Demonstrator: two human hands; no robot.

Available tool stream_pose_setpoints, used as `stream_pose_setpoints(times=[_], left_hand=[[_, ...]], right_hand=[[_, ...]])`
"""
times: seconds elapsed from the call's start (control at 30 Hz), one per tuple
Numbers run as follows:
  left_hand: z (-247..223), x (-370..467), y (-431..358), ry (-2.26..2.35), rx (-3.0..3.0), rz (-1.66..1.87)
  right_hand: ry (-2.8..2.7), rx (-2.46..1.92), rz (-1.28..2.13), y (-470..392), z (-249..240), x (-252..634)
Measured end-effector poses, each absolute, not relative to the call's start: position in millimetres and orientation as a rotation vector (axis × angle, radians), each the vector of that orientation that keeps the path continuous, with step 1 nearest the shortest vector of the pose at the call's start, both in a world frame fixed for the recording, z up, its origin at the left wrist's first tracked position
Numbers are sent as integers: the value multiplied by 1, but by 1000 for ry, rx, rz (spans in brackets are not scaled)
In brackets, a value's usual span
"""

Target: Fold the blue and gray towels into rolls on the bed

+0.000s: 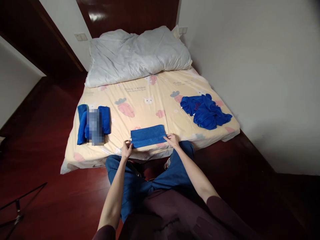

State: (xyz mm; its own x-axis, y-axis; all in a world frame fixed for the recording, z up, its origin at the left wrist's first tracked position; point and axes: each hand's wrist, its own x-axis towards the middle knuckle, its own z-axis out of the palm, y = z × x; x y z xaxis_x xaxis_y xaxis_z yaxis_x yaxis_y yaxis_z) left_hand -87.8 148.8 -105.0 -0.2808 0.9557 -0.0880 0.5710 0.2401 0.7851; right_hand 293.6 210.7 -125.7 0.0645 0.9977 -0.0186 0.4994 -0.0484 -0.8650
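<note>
A blue towel lies flat near the front edge of the bed, folded into a wide rectangle. My left hand pinches its near left corner between thumb and fingers. At the near right end, my right hand grips the towel's edge the same way. To the left, several blue rolled or folded cloths lie side by side, part of them covered by a blurred patch. A loose heap of crumpled blue cloths rests on the right side of the bed.
The bed has a pale yellow sheet with carrot and rabbit prints. A bunched white quilt lies across its head, against a dark wooden headboard. A wall stands close on the right. Black stand legs are on the floor at lower left.
</note>
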Motion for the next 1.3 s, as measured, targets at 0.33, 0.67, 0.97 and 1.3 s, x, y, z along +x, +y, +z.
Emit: stream_pose_setpoints(times=[0.33,0.67,0.97,1.3], left_hand=[[-74,-120,110,1854,2012,831],[-83,-35,146,1560,2354,378],[-90,-36,164,1674,2393,341],[-87,-51,157,1639,2427,304]], right_hand=[[-1734,-1521,426,181,-81,319],[-2419,-1291,416,181,-83,268],[-2453,-1399,337,200,-99,266],[-2525,-1419,352,199,-87,269]])
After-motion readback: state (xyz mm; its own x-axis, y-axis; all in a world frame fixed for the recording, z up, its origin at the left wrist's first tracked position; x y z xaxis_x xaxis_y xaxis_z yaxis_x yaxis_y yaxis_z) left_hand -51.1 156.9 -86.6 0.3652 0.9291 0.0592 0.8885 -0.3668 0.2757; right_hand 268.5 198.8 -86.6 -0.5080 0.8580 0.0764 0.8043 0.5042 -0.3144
